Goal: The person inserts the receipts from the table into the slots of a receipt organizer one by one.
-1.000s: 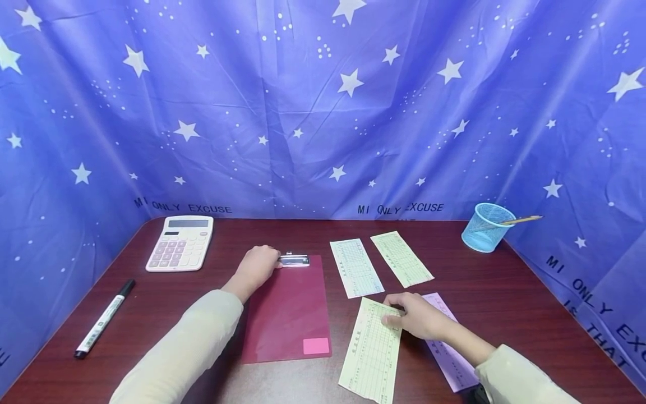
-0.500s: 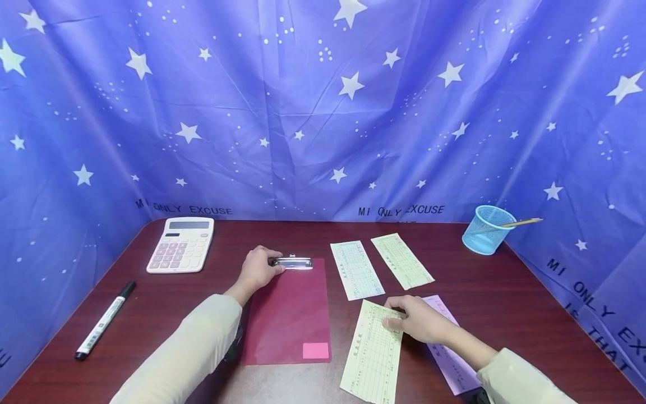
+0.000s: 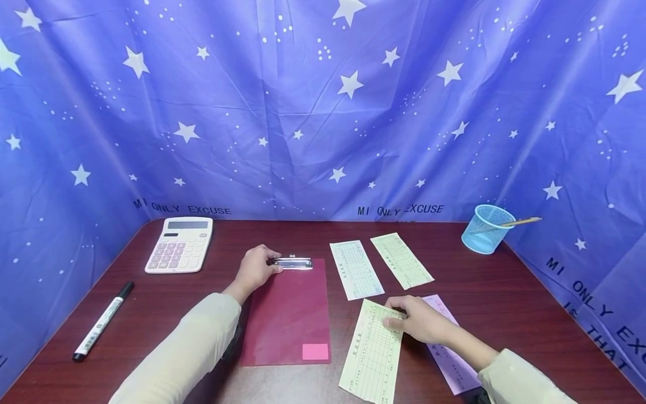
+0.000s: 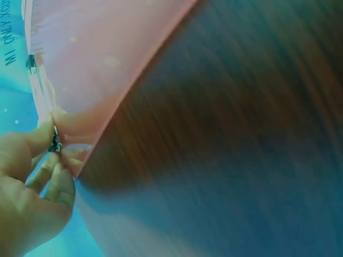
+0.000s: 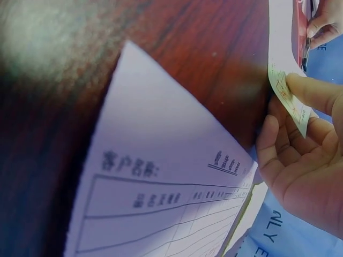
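Observation:
In the head view a translucent dark red clipboard lies in the middle of the table, a metal clip along its far edge. My left hand pinches the clip's left end; the left wrist view shows the thumb and fingers around the board's corner there. To the right, my right hand pinches a pale yellow printed slip by its upper right edge, between thumb and fingers. Partly under the right forearm lies a purple slip. The right wrist view shows this purple slip close up.
A white slip and another yellow slip lie at the back, right of the clipboard. A calculator and a marker are on the left. At the back right, a blue mesh pen cup holds a pencil.
My left hand's fingers have shifted slightly left along the clip, and more of the clip shows. The right hand and its yellow slip have stayed nearly still.

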`<move>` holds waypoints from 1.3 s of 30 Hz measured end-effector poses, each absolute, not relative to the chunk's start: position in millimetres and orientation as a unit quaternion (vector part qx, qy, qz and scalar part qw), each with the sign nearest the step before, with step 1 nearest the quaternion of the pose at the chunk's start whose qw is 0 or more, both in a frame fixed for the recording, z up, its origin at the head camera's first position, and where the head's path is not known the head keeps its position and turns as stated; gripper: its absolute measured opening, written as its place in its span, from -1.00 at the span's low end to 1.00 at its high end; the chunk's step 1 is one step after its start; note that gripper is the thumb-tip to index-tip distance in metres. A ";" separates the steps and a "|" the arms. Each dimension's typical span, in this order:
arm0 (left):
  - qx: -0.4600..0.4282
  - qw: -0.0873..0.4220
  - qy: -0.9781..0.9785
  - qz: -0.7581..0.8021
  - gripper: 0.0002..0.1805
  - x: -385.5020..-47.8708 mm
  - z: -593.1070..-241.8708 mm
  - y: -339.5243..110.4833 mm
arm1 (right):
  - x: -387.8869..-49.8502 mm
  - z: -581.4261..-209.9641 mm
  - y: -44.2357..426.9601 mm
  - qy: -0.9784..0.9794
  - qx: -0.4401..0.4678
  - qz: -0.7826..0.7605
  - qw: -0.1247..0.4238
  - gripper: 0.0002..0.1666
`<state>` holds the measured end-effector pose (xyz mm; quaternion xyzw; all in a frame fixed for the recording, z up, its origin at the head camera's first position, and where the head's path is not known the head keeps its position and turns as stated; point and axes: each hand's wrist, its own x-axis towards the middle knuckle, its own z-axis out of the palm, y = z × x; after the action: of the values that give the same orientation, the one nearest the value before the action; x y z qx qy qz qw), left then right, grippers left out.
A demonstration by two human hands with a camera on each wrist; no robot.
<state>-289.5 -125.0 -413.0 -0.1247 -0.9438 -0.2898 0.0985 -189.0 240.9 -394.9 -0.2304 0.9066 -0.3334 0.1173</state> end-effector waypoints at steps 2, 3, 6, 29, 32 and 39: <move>-0.147 0.113 -0.946 -0.268 -0.71 -289.8 -413.4 -125.9 | -189.1 -394.9 240.6 0.907 -0.230 -0.333 0.117 -0.89; -0.158 0.119 -0.947 -0.255 -0.72 -290.0 -413.7 -126.2 | -189.2 -394.9 240.5 0.907 -0.230 -0.332 0.116 -0.89; -0.194 0.134 -0.951 -0.201 -0.78 -291.9 -414.7 -125.8 | -189.2 -395.0 240.2 0.907 -0.230 -0.333 0.114 -0.89; -0.320 0.159 -0.934 0.007 -0.85 -299.3 -414.2 -119.0 | -189.4 -376.5 259.2 0.897 -0.189 -0.392 0.078 -0.83; -0.324 0.149 -0.934 0.009 -0.85 -299.9 -412.7 -116.9 | -190.1 -366.5 261.7 0.894 -0.180 -0.408 0.051 -0.83; -0.318 0.150 -0.936 0.031 -0.84 -300.3 -410.9 -118.4 | -198.2 -351.9 254.2 0.848 -0.145 -0.510 0.024 -0.73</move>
<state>-300.3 -118.4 -410.9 -0.3175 -0.9359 0.0310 0.1496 -198.2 254.2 -351.9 -0.1452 0.8476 -0.5097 0.0238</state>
